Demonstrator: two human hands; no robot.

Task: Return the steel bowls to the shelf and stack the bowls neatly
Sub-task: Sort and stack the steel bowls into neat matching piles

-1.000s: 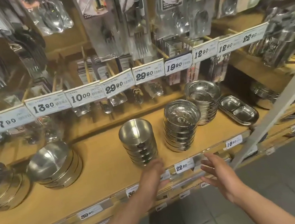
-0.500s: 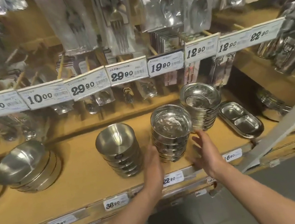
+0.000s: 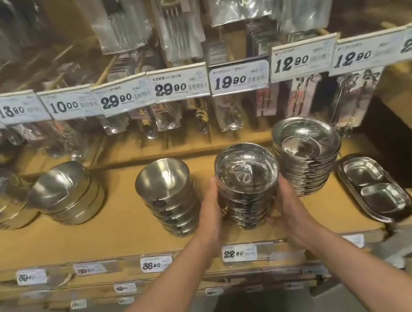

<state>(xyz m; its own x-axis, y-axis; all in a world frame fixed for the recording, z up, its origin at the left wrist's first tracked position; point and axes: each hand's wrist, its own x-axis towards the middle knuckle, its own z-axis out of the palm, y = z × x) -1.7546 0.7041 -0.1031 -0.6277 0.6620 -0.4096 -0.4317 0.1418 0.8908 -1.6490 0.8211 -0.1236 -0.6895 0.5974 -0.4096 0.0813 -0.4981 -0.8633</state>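
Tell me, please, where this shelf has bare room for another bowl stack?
The widest bare board lies between the tilted stack and the matte stack. Rightward it is crowded: held stack, plates and divided tray sit close.

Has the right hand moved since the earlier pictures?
Yes. The right hand went forward from the shelf edge onto the middle bowl stack.
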